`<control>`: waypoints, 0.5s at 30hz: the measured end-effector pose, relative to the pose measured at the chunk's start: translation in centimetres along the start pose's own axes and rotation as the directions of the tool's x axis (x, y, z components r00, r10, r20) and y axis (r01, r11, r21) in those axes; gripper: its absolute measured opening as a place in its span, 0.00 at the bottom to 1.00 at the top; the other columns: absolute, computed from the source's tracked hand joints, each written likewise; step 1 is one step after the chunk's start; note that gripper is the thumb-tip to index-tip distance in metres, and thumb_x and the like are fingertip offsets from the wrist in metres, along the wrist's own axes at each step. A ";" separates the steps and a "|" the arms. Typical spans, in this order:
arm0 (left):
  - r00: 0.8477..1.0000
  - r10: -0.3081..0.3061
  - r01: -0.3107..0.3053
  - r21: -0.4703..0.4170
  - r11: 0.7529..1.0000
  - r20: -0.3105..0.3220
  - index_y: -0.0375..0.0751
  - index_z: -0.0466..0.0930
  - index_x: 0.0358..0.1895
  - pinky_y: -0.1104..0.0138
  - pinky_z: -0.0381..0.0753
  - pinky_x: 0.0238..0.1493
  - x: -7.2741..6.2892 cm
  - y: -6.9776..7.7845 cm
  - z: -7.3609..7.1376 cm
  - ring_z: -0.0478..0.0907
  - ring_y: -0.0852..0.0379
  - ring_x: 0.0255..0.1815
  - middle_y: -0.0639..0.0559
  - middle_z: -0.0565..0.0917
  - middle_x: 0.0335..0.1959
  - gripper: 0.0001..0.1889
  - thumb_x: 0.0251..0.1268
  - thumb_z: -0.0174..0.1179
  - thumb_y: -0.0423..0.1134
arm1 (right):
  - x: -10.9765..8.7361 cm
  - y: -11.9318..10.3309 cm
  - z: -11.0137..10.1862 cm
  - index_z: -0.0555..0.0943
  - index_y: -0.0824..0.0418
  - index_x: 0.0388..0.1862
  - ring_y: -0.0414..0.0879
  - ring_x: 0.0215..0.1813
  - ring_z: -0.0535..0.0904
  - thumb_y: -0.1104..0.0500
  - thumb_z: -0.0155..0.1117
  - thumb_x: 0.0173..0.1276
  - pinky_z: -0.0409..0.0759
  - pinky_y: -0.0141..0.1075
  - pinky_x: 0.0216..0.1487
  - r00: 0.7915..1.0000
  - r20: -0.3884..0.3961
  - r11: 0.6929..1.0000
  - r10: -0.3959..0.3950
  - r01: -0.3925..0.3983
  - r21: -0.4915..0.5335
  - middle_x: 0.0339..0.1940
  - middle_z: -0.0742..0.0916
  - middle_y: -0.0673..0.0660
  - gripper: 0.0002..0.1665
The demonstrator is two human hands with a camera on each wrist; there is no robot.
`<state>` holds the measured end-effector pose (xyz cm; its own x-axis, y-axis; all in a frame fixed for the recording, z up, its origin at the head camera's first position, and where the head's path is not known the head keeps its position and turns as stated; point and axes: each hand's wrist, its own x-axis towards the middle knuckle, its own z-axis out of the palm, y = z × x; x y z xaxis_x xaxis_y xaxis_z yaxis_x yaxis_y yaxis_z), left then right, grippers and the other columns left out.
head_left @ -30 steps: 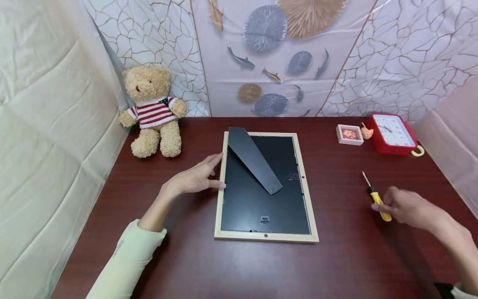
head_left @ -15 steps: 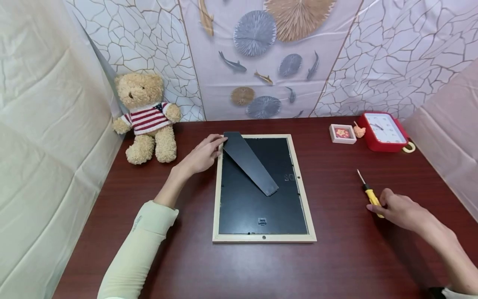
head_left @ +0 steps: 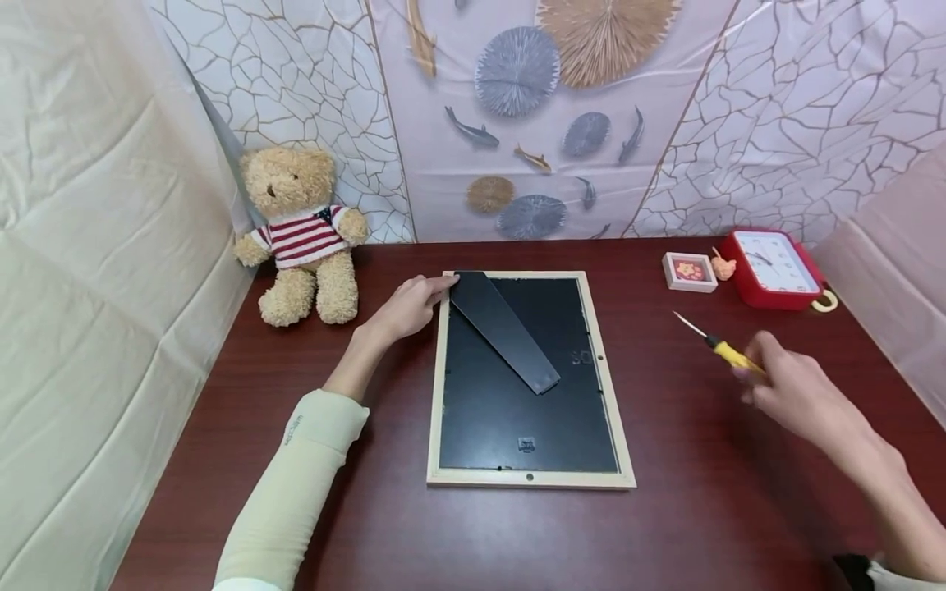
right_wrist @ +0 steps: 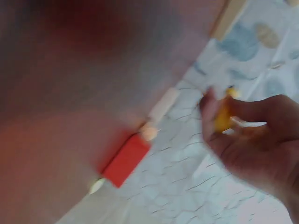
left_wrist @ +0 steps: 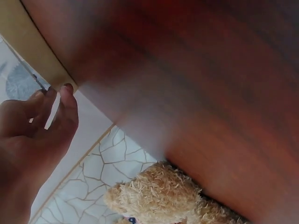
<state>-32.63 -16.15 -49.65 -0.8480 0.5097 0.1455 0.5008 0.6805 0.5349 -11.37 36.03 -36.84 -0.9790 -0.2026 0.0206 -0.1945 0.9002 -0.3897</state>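
A picture frame (head_left: 531,479) with a pale wooden border lies back side up on the dark red table. Its black stand (head_left: 510,336) slants across the black backing from the upper left corner. My left hand (head_left: 405,309) reaches to that corner, fingertips at the border and the top of the stand. In the left wrist view the left hand (left_wrist: 42,121) has its fingers at the border's end. To the right, my right hand (head_left: 794,386) grips a screwdriver (head_left: 727,353) by its yellow handle, the metal tip pointing up and left. The right wrist view shows the yellow handle (right_wrist: 223,116) pinched between thumb and fingers.
A teddy bear (head_left: 306,238) in a striped shirt sits at the back left. At the back right stand a red clock (head_left: 776,269), a small orange ornament (head_left: 723,265) and a little pink-edged box (head_left: 690,272). Patterned cloth hangs behind the table.
My left hand has slid up the frame's left side to its upper corner. My right hand has raised the screwdriver, and its tip has swung to the left.
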 end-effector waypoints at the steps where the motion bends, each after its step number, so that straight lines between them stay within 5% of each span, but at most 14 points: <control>1: 1.000 -0.002 0.002 -0.001 1.000 -0.005 0.50 0.76 0.81 0.59 0.75 0.48 -0.3 1.1 -0.5 0.73 0.54 0.35 0.44 0.89 0.39 0.27 0.84 0.54 0.29 | 0.3 -1.2 0.1 0.74 0.66 0.46 0.38 0.29 0.74 0.73 0.69 0.71 0.70 0.33 0.28 0.997 -0.045 0.998 -0.066 0.067 0.016 0.27 0.84 0.50 0.13; 2: 1.000 -0.004 0.004 0.000 1.000 -0.009 0.48 0.77 0.80 0.58 0.76 0.48 -0.7 2.3 -1.0 0.72 0.51 0.34 0.43 0.89 0.38 0.27 0.84 0.55 0.29 | 0.7 -2.3 0.3 0.75 0.63 0.49 0.35 0.29 0.74 0.74 0.71 0.70 0.71 0.32 0.28 0.987 -0.079 0.990 -0.138 0.141 0.025 0.28 0.85 0.49 0.15; 6: 0.999 0.005 -0.002 0.042 0.999 -0.053 0.37 0.81 0.74 0.47 0.83 0.59 -1.7 6.9 -3.0 0.83 0.38 0.54 0.37 0.89 0.64 0.22 0.82 0.60 0.28 | 2.9 -7.8 1.4 0.82 0.59 0.59 0.36 0.39 0.80 0.77 0.71 0.69 0.81 0.36 0.40 0.913 -0.136 0.920 -0.385 0.391 0.020 0.39 0.89 0.49 0.24; 8: 0.998 0.010 -0.007 0.049 0.999 -0.069 0.38 0.82 0.74 0.47 0.84 0.63 -1.7 7.2 -3.2 0.84 0.38 0.61 0.39 0.85 0.71 0.22 0.83 0.59 0.29 | 4.2 -10.7 1.8 0.84 0.60 0.64 0.42 0.45 0.84 0.76 0.68 0.72 0.85 0.42 0.49 0.886 -0.111 0.890 -0.450 0.455 0.018 0.46 0.90 0.52 0.24; 10: 0.997 0.000 0.005 0.069 0.998 -0.076 0.36 0.82 0.74 0.49 0.84 0.63 -1.5 7.8 -3.4 0.84 0.40 0.59 0.39 0.85 0.70 0.22 0.82 0.59 0.27 | 5.8 -13.2 2.4 0.86 0.62 0.64 0.46 0.47 0.84 0.73 0.67 0.75 0.85 0.47 0.53 0.866 -0.096 0.869 -0.492 0.495 0.011 0.50 0.90 0.55 0.21; 15: 0.998 -0.046 0.051 0.097 0.994 -0.053 0.35 0.82 0.74 0.53 0.85 0.61 -1.1 9.0 -4.3 0.84 0.45 0.52 0.38 0.88 0.61 0.24 0.79 0.61 0.24 | 10.3 -17.2 4.1 0.89 0.66 0.58 0.51 0.38 0.80 0.66 0.69 0.79 0.82 0.46 0.39 0.808 -0.094 0.813 -0.582 0.573 -0.107 0.38 0.86 0.59 0.13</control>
<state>-27.98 -12.87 -41.41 -0.8780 0.4493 0.1653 0.4717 0.7533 0.4582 -17.88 16.83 -33.68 -0.6836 -0.6512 0.3296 -0.7252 0.6569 -0.2062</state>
